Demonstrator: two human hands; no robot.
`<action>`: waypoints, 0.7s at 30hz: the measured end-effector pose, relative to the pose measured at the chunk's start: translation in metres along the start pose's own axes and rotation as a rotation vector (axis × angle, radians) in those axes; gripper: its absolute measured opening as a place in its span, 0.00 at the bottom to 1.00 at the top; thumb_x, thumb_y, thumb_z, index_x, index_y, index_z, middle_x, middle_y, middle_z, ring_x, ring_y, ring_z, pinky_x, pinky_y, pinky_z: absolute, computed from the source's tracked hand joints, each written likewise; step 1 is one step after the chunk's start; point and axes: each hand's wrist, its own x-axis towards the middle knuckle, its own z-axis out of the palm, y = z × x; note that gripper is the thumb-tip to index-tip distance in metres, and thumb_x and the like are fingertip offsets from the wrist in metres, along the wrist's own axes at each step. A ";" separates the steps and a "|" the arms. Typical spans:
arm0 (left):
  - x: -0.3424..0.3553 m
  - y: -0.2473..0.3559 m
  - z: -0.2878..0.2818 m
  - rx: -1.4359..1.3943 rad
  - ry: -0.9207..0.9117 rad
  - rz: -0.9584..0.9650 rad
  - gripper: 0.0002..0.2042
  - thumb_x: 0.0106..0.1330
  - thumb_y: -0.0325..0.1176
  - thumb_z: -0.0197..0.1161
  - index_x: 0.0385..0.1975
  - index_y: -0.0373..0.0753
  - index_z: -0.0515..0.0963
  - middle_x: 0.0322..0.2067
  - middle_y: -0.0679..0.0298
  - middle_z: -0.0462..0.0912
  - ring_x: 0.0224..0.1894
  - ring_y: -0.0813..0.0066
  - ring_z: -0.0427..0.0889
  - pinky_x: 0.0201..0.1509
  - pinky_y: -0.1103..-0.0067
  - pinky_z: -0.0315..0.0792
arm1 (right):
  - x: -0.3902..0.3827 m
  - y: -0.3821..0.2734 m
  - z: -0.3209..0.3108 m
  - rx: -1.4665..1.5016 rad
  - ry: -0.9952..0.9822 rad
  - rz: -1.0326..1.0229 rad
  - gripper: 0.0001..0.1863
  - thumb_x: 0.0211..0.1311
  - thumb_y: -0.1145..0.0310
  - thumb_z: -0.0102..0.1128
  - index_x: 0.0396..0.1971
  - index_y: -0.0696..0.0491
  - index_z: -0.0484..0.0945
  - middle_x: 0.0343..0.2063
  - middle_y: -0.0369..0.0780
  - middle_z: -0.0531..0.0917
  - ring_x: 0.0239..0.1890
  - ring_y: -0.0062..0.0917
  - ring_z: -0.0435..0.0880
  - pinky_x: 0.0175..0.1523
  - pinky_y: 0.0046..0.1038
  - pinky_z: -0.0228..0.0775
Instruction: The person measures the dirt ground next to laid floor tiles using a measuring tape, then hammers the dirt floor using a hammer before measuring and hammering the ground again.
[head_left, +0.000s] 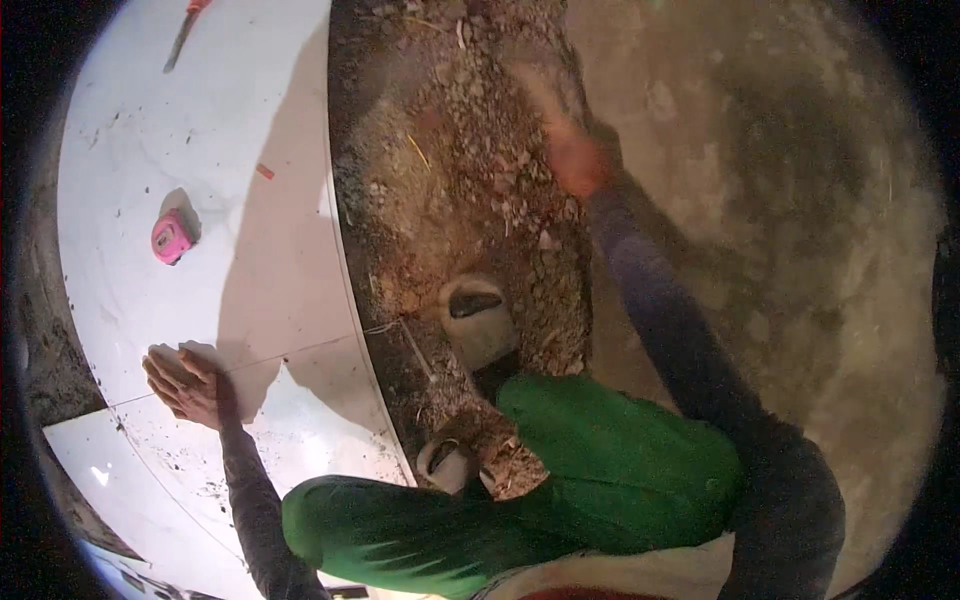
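Note:
My left hand (185,383) rests flat, fingers spread, on a large white floor tile (200,150) near a joint between tiles. My right hand (572,160) reaches out over loose brown rubble and soil (450,170) beside the tiles; it is blurred, and whether it holds anything is unclear. I am crouched, with green trouser legs (600,470) and two pale shoes (478,310) standing in the dirt strip.
A pink tape measure (170,238) lies on the white tile. A dark tool with an orange end (186,28) lies at the tile's far edge. A thin string (400,325) runs across the dirt. Bare grey screed floor (800,200) spreads on the right.

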 end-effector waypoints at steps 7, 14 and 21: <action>-0.002 -0.018 -0.007 -0.004 0.040 0.044 0.36 0.74 0.65 0.37 0.74 0.49 0.60 0.74 0.62 0.60 0.75 0.59 0.57 0.74 0.55 0.53 | -0.015 -0.104 0.007 -0.123 -0.257 0.000 0.20 0.73 0.63 0.54 0.60 0.56 0.72 0.40 0.43 0.84 0.31 0.30 0.82 0.40 0.36 0.81; -0.003 0.026 0.007 -0.102 0.019 -0.003 0.36 0.74 0.66 0.38 0.74 0.50 0.60 0.74 0.63 0.59 0.75 0.58 0.57 0.74 0.54 0.52 | 0.001 0.046 0.043 0.196 0.258 0.032 0.20 0.73 0.61 0.55 0.57 0.56 0.75 0.29 0.42 0.83 0.24 0.29 0.81 0.31 0.36 0.77; -0.001 -0.019 -0.005 0.033 0.003 -0.015 0.36 0.74 0.66 0.38 0.74 0.51 0.59 0.74 0.64 0.59 0.75 0.59 0.56 0.75 0.55 0.52 | -0.019 -0.096 0.017 0.013 0.105 -0.344 0.17 0.72 0.59 0.56 0.34 0.59 0.83 0.16 0.41 0.78 0.14 0.25 0.72 0.21 0.35 0.64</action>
